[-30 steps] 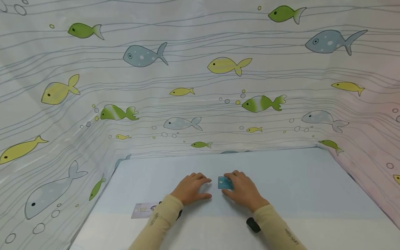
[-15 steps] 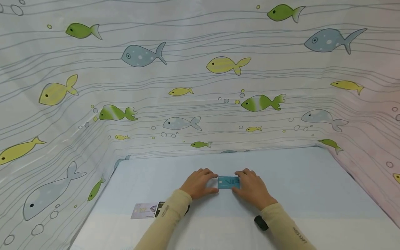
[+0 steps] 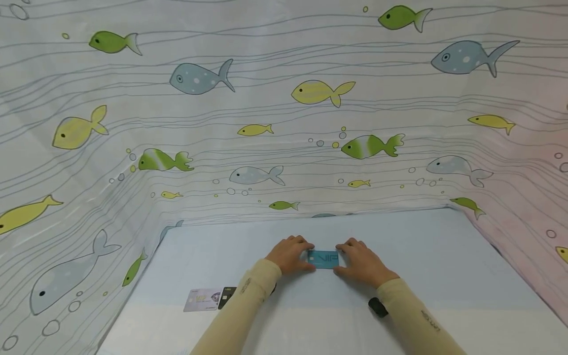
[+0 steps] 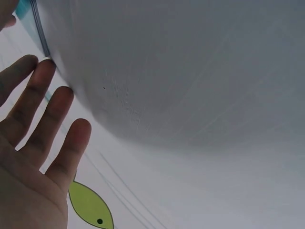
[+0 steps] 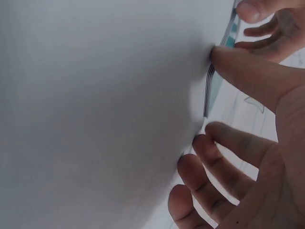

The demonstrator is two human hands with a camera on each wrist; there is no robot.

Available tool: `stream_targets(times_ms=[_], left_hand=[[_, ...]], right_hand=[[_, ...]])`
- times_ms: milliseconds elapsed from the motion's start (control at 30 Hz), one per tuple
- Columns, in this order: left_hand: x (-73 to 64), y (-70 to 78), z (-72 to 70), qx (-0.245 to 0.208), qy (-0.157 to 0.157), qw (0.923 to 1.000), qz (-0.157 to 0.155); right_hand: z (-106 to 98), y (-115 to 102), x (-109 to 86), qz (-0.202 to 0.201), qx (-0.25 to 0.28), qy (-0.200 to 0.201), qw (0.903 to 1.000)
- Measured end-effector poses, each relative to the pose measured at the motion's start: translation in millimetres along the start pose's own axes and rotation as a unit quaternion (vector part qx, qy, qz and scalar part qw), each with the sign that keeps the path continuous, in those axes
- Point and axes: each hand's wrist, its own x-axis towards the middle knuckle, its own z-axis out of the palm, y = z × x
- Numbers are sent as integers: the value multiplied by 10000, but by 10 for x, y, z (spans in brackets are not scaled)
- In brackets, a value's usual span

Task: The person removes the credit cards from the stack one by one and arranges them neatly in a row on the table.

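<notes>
A small stack of plastic cards (image 3: 323, 259) lies on the table in front of me, its top card teal with "VIP" on it. My left hand (image 3: 290, 255) holds the stack's left end, thumb at the near edge and index finger at the far edge. At the right end, my right hand (image 3: 364, 263) does the same with thumb and index finger. Several thin layers show along the stack's edge (image 5: 208, 90) in the right wrist view. The other fingers of the left hand (image 4: 38, 143) are spread in the left wrist view.
A pale purple VIP card (image 3: 201, 300) lies at the near left, beside a black card (image 3: 227, 297) partly hidden by my left sleeve (image 3: 248, 301). A fish-patterned curtain (image 3: 310, 148) rises behind and beside the white table (image 3: 421, 256).
My left hand has moved right to the stack's left end. My right hand has shifted right, uncovering the teal top card. More of the black card shows from behind the left sleeve.
</notes>
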Motion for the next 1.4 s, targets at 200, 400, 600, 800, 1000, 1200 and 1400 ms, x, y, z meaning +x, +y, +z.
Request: stream_targets(times_ms=[200,400,600,800,1000,1200,1400], left_hand=[[51,-30,36,117,-105,9998,-154],[59,10,-20,134,-198,9996,-163],[70,90,-109,250,-378,9989,-133],[95,96,-106,364,-350,9987,-34],[92,103,-95,397,-338,9986,-24],[68,105,-61,460,-270,9985,-76],[63,107,-45,407,-268,9986,-197]], right_hand=[[-47,8,76,-105,-11,-218,9997],[-82,-22,115,-197,-59,-306,9993],[-104,-35,117,-175,-90,-367,9991],[-101,-32,110,-145,-42,-345,9993],[-78,-34,105,-121,12,-301,9995],[-32,-23,112,-144,-42,-246,9996],[-4,-14,125,-198,-128,-233,9995]])
